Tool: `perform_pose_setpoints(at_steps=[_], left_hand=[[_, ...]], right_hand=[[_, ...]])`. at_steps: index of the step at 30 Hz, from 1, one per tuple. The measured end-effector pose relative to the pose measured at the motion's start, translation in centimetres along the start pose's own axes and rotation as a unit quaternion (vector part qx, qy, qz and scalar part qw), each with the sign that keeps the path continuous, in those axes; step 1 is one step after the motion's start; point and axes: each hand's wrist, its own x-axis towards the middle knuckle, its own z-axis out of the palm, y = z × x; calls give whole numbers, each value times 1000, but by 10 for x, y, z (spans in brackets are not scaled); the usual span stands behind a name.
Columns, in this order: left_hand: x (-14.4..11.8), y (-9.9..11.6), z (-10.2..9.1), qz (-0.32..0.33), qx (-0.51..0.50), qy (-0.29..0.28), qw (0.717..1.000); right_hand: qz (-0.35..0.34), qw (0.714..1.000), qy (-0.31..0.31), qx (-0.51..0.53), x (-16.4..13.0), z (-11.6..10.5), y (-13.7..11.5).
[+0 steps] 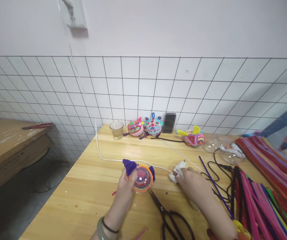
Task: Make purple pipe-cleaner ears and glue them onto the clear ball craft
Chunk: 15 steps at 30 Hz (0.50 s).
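My left hand (127, 186) grips a clear plastic ball (142, 179) with coloured rings inside, an orange rim and purple fuzzy pieces at its sides. The thumb lies over the ball's front. My right hand (193, 181) is closed around a white corded device (178, 170) that looks like a hot glue gun. Its lower part is hidden under the hand. Between my arms lie black-handled scissors (162, 210), their tips close below the ball.
Decorated balls (153, 127) and a glass cup (117, 130) stand along the back. Another white tool (233, 151) lies beside clear half-shells and a black cable. Bundles of pipe cleaners (260, 203) cover the right side. A white cord (120, 160) crosses the table (83, 193).
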Motion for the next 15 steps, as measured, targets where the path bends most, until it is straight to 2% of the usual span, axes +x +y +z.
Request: perform_pose_setpoints(at_steps=[4, 8, 11, 15], left_hand=[[-3, 7, 3, -64, -94, -4, 994], [-3, 8, 0, -119, -131, -52, 983], [-3, 4, -3, -91, -112, -87, 986], [-4, -1, -2, -22, -40, -96, 994]], right_hand=[[10, 998, 5, -59, -11, 14, 13], [10, 997, 29, -71, -17, 30, 10], [15, 997, 46, -61, -15, 35, 11], [0, 999, 41, -18, -4, 35, 27]])
